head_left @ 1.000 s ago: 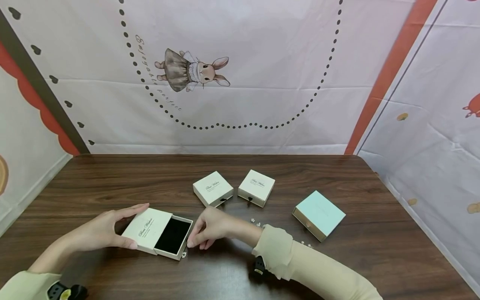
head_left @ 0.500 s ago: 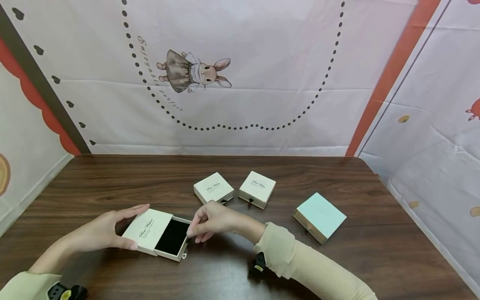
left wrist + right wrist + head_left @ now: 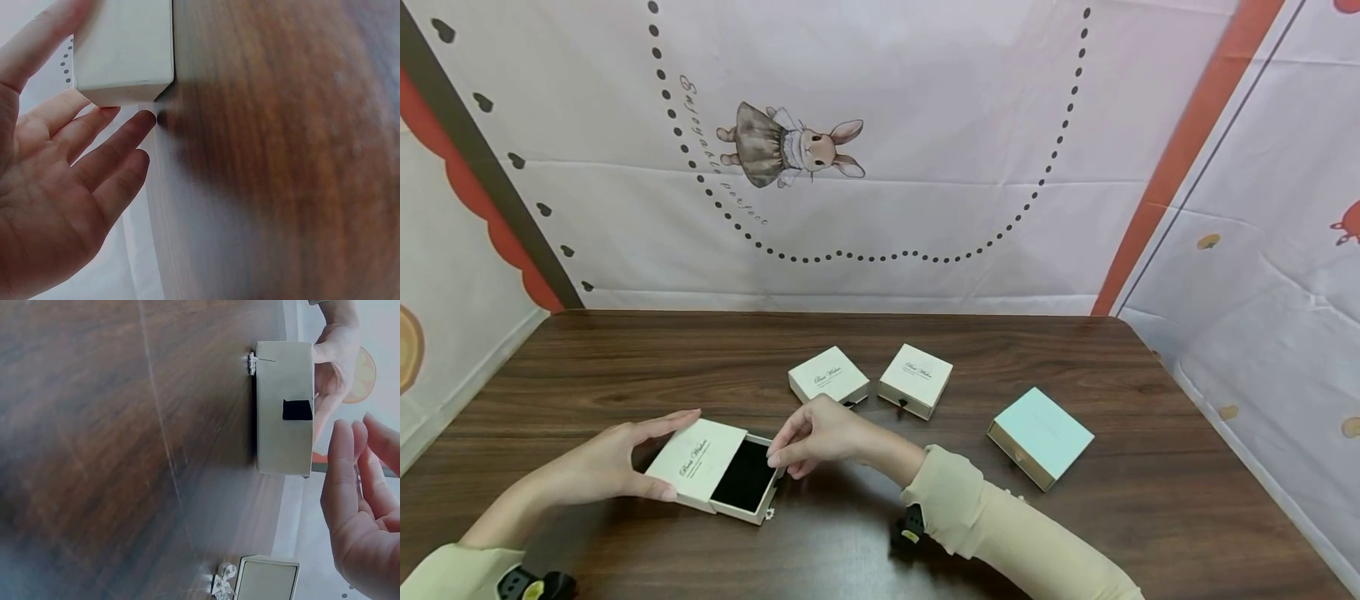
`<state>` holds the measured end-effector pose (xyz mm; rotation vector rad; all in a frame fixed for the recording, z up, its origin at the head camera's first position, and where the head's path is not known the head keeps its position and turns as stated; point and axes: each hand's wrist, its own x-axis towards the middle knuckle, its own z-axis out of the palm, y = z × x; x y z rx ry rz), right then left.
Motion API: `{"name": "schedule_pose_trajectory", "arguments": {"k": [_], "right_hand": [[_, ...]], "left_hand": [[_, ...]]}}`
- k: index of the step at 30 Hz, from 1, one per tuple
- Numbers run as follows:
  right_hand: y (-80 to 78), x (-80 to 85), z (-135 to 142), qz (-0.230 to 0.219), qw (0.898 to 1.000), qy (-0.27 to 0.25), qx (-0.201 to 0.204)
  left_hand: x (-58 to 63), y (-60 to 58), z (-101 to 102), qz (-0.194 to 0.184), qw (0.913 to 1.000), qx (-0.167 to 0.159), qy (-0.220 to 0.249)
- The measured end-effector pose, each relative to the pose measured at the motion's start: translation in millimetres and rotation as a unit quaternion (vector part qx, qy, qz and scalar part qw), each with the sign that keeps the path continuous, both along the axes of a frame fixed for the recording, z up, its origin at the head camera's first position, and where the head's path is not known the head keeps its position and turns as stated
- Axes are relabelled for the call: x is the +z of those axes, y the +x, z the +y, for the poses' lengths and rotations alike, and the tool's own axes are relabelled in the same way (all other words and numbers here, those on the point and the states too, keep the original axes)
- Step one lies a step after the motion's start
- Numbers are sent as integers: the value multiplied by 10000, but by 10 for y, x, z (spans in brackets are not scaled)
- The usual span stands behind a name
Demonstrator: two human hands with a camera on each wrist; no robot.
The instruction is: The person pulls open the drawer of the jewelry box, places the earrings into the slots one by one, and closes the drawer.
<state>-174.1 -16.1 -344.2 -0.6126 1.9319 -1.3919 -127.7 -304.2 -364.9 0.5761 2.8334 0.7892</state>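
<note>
My left hand (image 3: 598, 462) grips the cream drawer-style jewelry box (image 3: 702, 458), thumb along its near side and fingers at its far side. The box's drawer stands partly out, with a black pad (image 3: 745, 477) inside. My right hand (image 3: 823, 433) is at the drawer's far right corner. In the right wrist view its fingertips come together around a slim shiny piece (image 3: 358, 478), mostly hidden, its kind unclear. A black tab (image 3: 297, 410) shows on the drawer front. Beside that front lies a small silver flower stud earring (image 3: 769, 514).
Two closed cream boxes, one left (image 3: 829, 375) and one right (image 3: 916, 377), sit farther back. A mint-topped box (image 3: 1042, 435) lies to the right. Small silver pieces (image 3: 224, 581) lie near a box in the right wrist view, and shiny bits (image 3: 1013, 496) show by the right sleeve.
My right hand has moved slightly away from me, up along the drawer front to its far corner. My left hand and the box stay in place.
</note>
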Motion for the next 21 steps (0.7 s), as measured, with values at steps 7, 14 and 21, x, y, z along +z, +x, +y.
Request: {"name": "schedule_pose_trajectory", "arguments": {"k": [7, 14, 21], "right_hand": [[-16, -11, -25, -71, 9999, 15, -71], [-32, -26, -47, -72, 9998, -161, -22], [-69, -48, -65, -392, 9977, -528, 134]], "left_hand": [[1, 2, -11, 38, 10000, 4, 24], [0, 11, -13, 91, 9999, -13, 52], [-10, 20, -9, 203, 9995, -90, 202]]}}
